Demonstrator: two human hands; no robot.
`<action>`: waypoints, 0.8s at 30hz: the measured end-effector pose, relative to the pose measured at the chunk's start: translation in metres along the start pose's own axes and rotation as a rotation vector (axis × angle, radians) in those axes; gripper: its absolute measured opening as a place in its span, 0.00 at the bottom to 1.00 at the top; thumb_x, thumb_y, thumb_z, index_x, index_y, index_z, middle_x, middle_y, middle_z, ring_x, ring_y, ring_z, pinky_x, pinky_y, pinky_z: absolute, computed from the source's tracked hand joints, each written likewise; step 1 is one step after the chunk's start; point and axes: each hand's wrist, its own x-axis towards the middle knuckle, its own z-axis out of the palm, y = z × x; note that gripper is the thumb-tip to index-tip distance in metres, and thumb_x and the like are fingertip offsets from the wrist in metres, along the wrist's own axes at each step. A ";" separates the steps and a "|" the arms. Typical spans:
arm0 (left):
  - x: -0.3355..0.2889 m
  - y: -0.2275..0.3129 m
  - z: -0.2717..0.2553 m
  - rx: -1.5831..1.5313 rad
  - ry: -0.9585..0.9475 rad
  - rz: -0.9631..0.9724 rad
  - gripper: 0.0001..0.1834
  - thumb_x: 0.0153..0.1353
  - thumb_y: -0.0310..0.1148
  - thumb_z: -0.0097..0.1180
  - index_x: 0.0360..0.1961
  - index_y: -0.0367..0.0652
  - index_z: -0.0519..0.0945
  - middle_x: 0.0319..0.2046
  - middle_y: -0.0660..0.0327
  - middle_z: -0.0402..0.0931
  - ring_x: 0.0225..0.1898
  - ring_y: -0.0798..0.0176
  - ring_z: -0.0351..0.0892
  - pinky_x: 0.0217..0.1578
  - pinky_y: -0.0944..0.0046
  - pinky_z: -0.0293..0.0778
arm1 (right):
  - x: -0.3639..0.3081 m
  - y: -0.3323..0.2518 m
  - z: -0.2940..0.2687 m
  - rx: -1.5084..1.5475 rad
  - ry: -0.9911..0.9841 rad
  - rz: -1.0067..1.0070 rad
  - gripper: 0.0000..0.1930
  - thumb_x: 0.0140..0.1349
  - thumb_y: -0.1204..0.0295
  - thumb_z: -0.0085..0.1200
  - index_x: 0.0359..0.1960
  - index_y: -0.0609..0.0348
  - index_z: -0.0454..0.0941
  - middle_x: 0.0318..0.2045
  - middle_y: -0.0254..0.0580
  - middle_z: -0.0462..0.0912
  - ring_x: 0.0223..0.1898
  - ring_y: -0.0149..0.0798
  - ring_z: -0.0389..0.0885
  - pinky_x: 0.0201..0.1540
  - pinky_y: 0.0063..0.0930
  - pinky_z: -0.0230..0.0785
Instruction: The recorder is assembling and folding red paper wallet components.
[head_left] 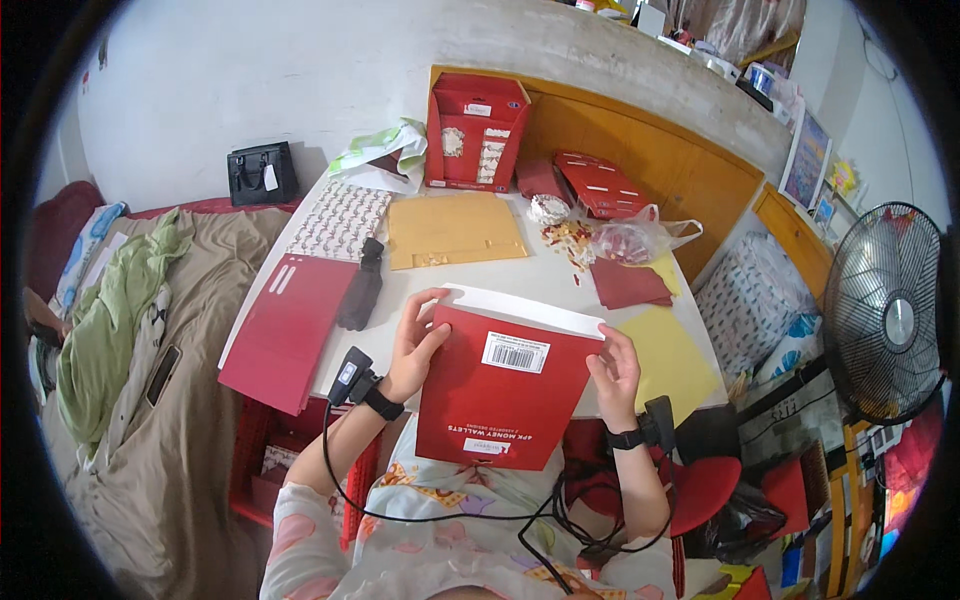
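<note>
The bed at the person's left carries a tan cover and a crumpled green cloth. The white counter stands against a grey wall, with a wooden panel behind its far right edge. Over its near edge the person holds a large red card packet, tilted toward the camera, with a white barcode label near its top and a white sheet showing along its upper edge. The left hand grips the packet's upper left corner, fingers curled over the edge; the right hand clasps the right edge, fingers closed on it. Both wrists wear black bands with small devices and trailing black cables. A red folder lies on the left of the counter, overhanging the edge. A tan envelope lies flat further back, with a patterned sheet to its left. A yellow sheet lies just beside the right hand. A red display box stands upright at the back. A black folded umbrella lies between the folder and the envelope. A clear bag sits toward the right rear. A black fan stands at far right.
</note>
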 end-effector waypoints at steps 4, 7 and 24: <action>-0.002 -0.007 0.000 0.071 0.053 0.051 0.16 0.62 0.23 0.45 0.52 0.43 0.65 0.43 0.60 0.71 0.36 0.75 0.70 0.36 0.75 0.66 | 0.000 0.000 -0.003 0.057 -0.028 0.033 0.22 0.59 0.79 0.53 0.55 0.61 0.64 0.47 0.42 0.74 0.47 0.30 0.73 0.48 0.22 0.66; -0.003 -0.007 0.000 0.108 0.085 0.061 0.13 0.61 0.22 0.43 0.48 0.40 0.68 0.38 0.61 0.73 0.37 0.73 0.71 0.39 0.74 0.66 | 0.001 -0.002 -0.001 0.072 -0.043 0.038 0.22 0.59 0.78 0.53 0.56 0.61 0.64 0.46 0.41 0.75 0.47 0.30 0.73 0.48 0.22 0.66; -0.002 -0.002 0.005 0.271 0.216 0.205 0.10 0.62 0.21 0.43 0.44 0.34 0.71 0.36 0.62 0.74 0.35 0.74 0.70 0.38 0.75 0.66 | 0.007 -0.008 -0.013 0.060 -0.106 0.123 0.20 0.57 0.81 0.53 0.53 0.61 0.71 0.41 0.35 0.77 0.38 0.22 0.72 0.43 0.17 0.63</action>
